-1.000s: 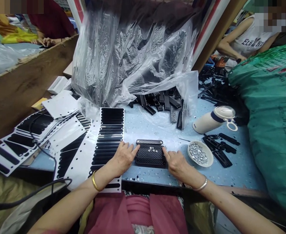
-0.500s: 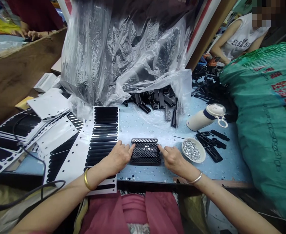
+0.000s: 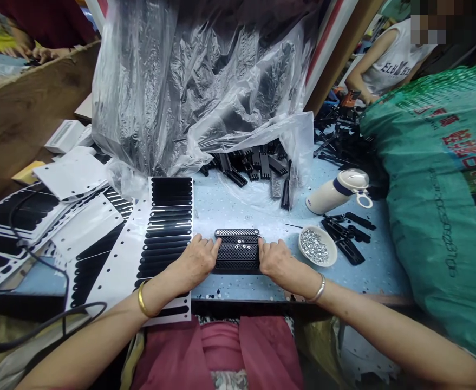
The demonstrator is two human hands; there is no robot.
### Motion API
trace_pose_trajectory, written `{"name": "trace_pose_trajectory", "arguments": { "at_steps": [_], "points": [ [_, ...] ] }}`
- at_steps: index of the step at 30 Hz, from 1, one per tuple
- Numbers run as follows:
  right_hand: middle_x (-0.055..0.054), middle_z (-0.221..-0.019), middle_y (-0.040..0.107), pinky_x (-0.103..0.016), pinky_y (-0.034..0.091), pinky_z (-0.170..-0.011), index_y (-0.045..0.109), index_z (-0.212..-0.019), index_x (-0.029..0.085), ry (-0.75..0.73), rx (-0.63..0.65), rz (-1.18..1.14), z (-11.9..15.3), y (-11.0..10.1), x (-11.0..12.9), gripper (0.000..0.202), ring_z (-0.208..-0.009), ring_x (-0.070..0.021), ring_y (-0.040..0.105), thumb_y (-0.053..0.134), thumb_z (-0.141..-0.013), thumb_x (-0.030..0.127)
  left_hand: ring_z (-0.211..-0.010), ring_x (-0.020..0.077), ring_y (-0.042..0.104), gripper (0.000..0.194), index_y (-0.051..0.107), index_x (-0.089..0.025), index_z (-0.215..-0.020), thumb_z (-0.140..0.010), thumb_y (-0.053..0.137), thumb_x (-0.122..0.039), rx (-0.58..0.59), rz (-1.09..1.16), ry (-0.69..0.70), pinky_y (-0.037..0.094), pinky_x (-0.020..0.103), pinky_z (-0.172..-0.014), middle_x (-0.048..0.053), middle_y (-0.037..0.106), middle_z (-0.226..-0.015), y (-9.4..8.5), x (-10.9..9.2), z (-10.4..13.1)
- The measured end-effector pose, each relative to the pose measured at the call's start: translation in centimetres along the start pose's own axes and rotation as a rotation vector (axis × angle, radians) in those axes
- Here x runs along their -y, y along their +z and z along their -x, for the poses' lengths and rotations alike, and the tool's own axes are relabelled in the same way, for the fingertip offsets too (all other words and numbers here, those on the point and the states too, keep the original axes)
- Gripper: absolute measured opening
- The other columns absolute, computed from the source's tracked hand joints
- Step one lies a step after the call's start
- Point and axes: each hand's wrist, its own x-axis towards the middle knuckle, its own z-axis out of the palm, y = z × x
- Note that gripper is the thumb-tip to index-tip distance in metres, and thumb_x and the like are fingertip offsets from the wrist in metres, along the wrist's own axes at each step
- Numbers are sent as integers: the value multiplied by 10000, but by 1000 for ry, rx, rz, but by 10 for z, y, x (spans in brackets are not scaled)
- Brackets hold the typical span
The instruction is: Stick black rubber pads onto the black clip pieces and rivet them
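A row of black mesh-patterned strips lies side by side on the blue table in front of me. The farthest strip sits slightly apart and has a small silver piece at each end. Several small silver rings rest loose on the strips. My left hand is closed, with thumb and index finger against the left end of the row. At the right end, my right hand is closed too, its fingertips on the edge. Beside it stands a white bowl of small silver rings.
Sheets of black strips lie on the left. A white bottle lies tilted behind the bowl, near loose black parts. Clear plastic covers more parts at the back. A green sack bulges at the right; co-workers sit beyond.
My right hand has moved in against the right end of the strips, its fingers drawn closer together. My left hand stays at the left end. The whole view has shifted slightly.
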Motion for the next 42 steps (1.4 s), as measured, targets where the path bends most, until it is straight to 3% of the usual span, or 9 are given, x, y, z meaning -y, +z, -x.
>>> {"name": "trace_pose_trajectory", "arguments": {
  "at_steps": [6, 9, 15, 17, 21, 25, 30, 37, 42],
  "points": [
    [-144, -794, 677, -296, 415, -581, 565, -1187, -19, 89, 82, -366, -15, 12, -20, 438, -629, -194, 594, 453, -765, -4, -1026, 279, 600, 502, 433, 9, -1311, -811, 383, 8, -28, 76, 14, 451, 437, -839, 225, 649, -1059, 2, -1, 2],
    [-93, -813, 690, -258, 447, -609, 578, -1216, 68, 142, 47, -412, -14, 26, -25, 419, -673, -167, 617, 407, -835, 32, -1092, 291, 590, 532, 458, 21, -1281, -753, 398, 40, -82, 110, 21, 459, 434, -869, 246, 636, -1125, 4, 1, 3],
    [-68, -730, 671, -276, 500, -656, 694, -1072, 157, 371, -388, -900, -11, 53, -19, 300, -659, -169, 616, 472, -870, 156, -1093, 292, 597, 551, 472, 7, -1259, -716, 390, 63, -140, 138, 13, 498, 427, -849, 239, 639, -1135, 8, 3, 3],
    [-69, -750, 682, -292, 508, -676, 723, -996, 185, 412, -424, -946, -15, 56, -19, 259, -684, -179, 628, 509, -850, 177, -1099, 295, 594, 547, 478, 6, -1253, -714, 397, 60, -156, 145, 11, 500, 433, -853, 241, 640, -1129, 8, 2, 3],
    [-69, -743, 704, -316, 514, -681, 744, -846, 206, 517, -440, -1010, -21, 55, -22, 177, -704, -202, 649, 574, -797, 214, -1084, 298, 600, 539, 493, 7, -1234, -705, 402, 56, -188, 150, 19, 511, 438, -837, 241, 651, -1102, 8, 2, 1],
    [-76, -727, 717, -334, 531, -677, 731, -819, 181, 657, -431, -1125, -24, 53, -24, 172, -672, -210, 668, 585, -770, 258, -1041, 296, 616, 517, 505, 13, -1210, -707, 394, 55, -198, 135, 32, 527, 430, -798, 235, 661, -1071, 6, 3, 0],
    [-51, -540, 667, -272, 501, -435, 700, -813, 132, 800, -319, -1358, -31, 57, -24, 287, -452, -178, 619, 565, -779, 383, -996, 297, 624, 484, 512, 25, -1192, -725, 390, 53, -212, 151, 32, 532, 428, -765, 238, 663, -1042, 6, 4, 0],
    [-4, -418, 569, -224, 423, -342, 629, -626, 153, 881, -226, -1550, -43, 60, -25, 268, -364, -136, 531, 657, -640, 419, -1061, 295, 606, 526, 496, -9, -1222, -711, 389, 54, -217, 174, 1, 521, 444, -818, 224, 654, -1085, 12, 0, 1],
    [17, -411, 532, -232, 407, -370, 603, -589, 167, 875, -230, -1601, -40, 55, -20, 283, -366, -119, 492, 642, -643, 442, -1069, 276, 616, 550, 494, -43, -1228, -694, 401, 52, -212, 230, -62, 528, 417, -804, 196, 660, -1107, 11, 3, 4]
  ]
}}
